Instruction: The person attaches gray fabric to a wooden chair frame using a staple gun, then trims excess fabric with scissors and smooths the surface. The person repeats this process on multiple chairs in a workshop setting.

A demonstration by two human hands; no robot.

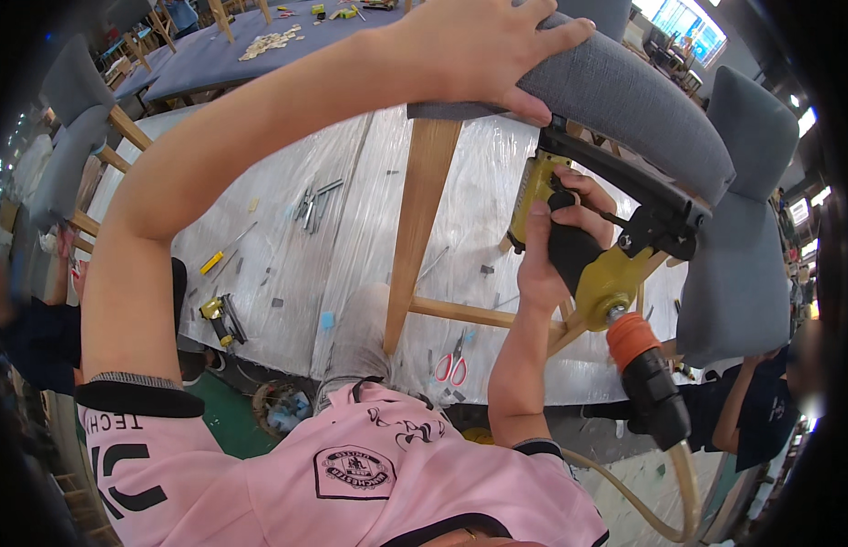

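Observation:
My right hand (574, 214) is wrapped round the grip of a yellow and black pneumatic staple gun (615, 281). The gun's black nose end lies against the lower edge of a grey upholstered chair (615, 91), just under my left hand. Spread fingers of my left hand (497, 55) rest on the grey fabric, the thumb close to the gun's nose. A wooden leg (428, 182) and a stretcher bar (460, 313) belong to this chair. From the gun's orange and black coupling (647, 374) runs a clear hose (615, 483).
Plastic film covers the worktable (287, 273). On it lie red-handled scissors (452, 365), a yellow-handled screwdriver (225, 253), a second nail gun (223, 319) and loose staple strips (314, 202). Other grey chairs (738, 228) stand around. Co-workers' arms show at both sides.

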